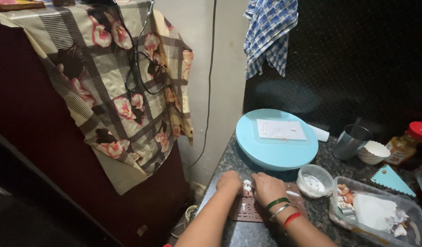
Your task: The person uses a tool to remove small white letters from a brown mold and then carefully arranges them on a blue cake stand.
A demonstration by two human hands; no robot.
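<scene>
Fingers [248, 184] of both hands pinch a small white paste piece [247, 185] over the brown letter mould [254, 211], lower centre of frame. Risk: soft piece tears if pulled unevenly.

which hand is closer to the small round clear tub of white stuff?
Right. The right hand lies just left of the tub, on the brown stencil mat; the left hand is farther left.

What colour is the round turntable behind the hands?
Light blue turntable, clearest in the head view.
</scene>
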